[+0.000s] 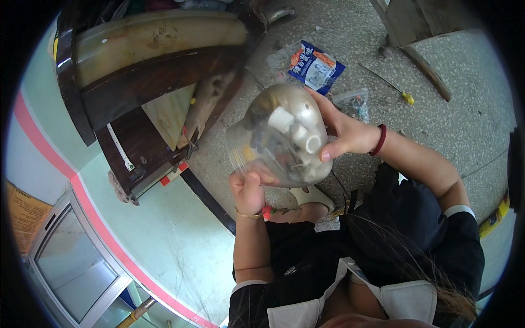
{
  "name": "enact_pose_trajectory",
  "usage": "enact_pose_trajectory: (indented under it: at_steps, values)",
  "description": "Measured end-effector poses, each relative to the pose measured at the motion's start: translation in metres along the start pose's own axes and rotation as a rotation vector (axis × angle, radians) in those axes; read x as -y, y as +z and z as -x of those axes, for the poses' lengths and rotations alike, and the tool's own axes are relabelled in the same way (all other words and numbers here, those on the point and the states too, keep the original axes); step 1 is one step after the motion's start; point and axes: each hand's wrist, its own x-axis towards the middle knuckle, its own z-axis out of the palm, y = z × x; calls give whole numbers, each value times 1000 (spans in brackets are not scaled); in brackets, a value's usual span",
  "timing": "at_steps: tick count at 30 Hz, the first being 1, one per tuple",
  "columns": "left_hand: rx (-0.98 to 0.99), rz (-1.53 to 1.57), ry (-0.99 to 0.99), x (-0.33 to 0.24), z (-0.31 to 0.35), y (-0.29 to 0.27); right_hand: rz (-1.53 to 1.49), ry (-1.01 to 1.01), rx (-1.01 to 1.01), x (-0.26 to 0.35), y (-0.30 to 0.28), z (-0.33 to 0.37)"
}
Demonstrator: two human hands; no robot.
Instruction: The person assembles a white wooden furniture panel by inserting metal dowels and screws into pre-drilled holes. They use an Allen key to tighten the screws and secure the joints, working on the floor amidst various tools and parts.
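Observation:
A big clear plastic jar (265,139) is held tilted above the floor between both my hands, its threaded mouth toward the left. White tube-shaped pieces (281,119) and some darker bits, too hard to make out, lie inside. My left hand (249,191) grips the jar's lower left side near the mouth, fingers curled. On the other side my right hand (347,132) wraps round the jar's base end, thumb in front and the other fingers partly hidden behind. No lid shows on the mouth.
On the speckled floor (383,71) beyond the jar are a blue packet (317,66), a small clear bag (353,104) and a yellow-handled screwdriver (406,97). Dark wooden furniture (164,71) stands at the upper left. A wooden leg (429,75) is at the upper right.

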Motion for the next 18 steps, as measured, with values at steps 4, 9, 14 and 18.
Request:
enact_pose_trajectory:
  at_steps: [4, 9, 14, 18]
  values:
    - [-233, -39, -86, -7, -8, 15, 436, -219, -13, -13, -13, 4]
    - [-137, -402, -309, 31, -23, -29, 884, 148, 174, -36, -29, 22]
    - [-268, -794, -184, 97, -43, -62, 850, 429, 395, -50, -37, 61]
    - [-506, -920, -56, 139, -56, -90, 951, 319, -65, -54, -57, 99]
